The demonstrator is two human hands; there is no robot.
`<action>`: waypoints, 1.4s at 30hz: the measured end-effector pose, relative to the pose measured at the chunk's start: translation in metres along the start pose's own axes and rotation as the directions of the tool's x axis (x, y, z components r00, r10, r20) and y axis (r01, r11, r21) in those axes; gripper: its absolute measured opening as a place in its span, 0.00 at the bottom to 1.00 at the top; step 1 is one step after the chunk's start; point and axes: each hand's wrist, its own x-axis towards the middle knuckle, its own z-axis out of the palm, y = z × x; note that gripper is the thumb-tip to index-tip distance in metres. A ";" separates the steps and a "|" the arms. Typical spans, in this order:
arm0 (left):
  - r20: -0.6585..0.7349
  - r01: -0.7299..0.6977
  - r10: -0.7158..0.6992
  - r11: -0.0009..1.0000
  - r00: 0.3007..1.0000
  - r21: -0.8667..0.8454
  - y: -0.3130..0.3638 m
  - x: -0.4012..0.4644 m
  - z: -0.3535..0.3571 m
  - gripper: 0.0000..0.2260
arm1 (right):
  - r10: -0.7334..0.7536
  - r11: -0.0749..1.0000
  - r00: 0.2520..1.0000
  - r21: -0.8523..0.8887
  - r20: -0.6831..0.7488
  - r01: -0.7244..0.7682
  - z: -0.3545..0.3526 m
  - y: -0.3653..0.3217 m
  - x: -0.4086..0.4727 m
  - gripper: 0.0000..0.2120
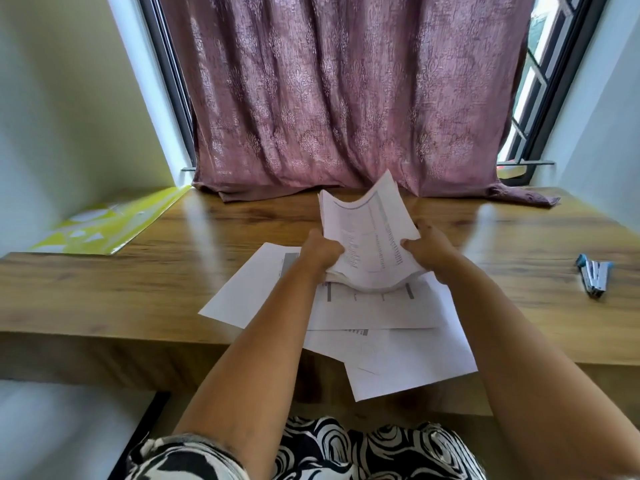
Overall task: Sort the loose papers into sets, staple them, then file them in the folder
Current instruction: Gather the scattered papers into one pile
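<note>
A thick stack of printed papers [369, 233] is lifted above the middle of the wooden table [138, 282], bent into a curve. My left hand [320, 254] grips its left edge and my right hand [429, 252] grips its right edge. Beneath them several loose white sheets [398, 341] lie spread out, some hanging over the table's front edge. A yellow-green folder [110, 223] lies flat at the far left corner. A blue and silver stapler [595, 277] lies at the right side of the table.
A mauve patterned curtain [346, 98] hangs behind the table, its hem resting on the back edge. Window frames and walls stand on both sides. My black-and-white patterned clothing [346, 452] is at the bottom, close to the table's front.
</note>
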 end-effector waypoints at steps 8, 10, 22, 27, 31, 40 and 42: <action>-0.300 -0.322 0.227 0.892 0.926 -0.317 -0.001 -0.106 -0.025 0.25 | -0.226 0.911 0.963 0.382 0.145 0.157 -0.034 -0.024 -0.019 0.13; -0.180 -0.260 0.207 0.900 0.962 -0.349 -0.025 -0.128 -0.012 0.23 | -0.254 0.946 0.930 0.267 0.264 0.183 -0.045 -0.029 -0.023 0.16; 0.023 -0.221 0.256 0.781 0.966 0.585 -0.068 -0.145 -0.006 0.29 | 0.044 0.858 0.993 -0.514 0.106 0.016 0.008 -0.003 -0.025 0.26; 0.059 -0.152 0.198 0.493 0.978 0.857 -0.090 -0.137 -0.018 0.41 | 0.018 0.966 1.000 -0.258 0.017 -0.013 -0.015 -0.005 -0.025 0.22; 0.083 -0.143 0.178 0.358 0.981 0.923 -0.082 -0.121 -0.025 0.42 | 0.179 0.966 0.984 0.186 0.009 -0.178 -0.036 -0.008 -0.028 0.10; 0.096 -0.193 0.192 0.587 0.977 0.786 -0.054 -0.110 -0.009 0.36 | 0.308 0.692 0.951 0.678 0.036 -0.250 -0.048 0.000 -0.043 0.13; 0.230 -0.255 0.163 0.851 0.960 0.459 -0.051 -0.102 -0.015 0.27 | 0.293 0.612 0.954 0.756 0.057 -0.233 -0.048 -0.001 -0.048 0.13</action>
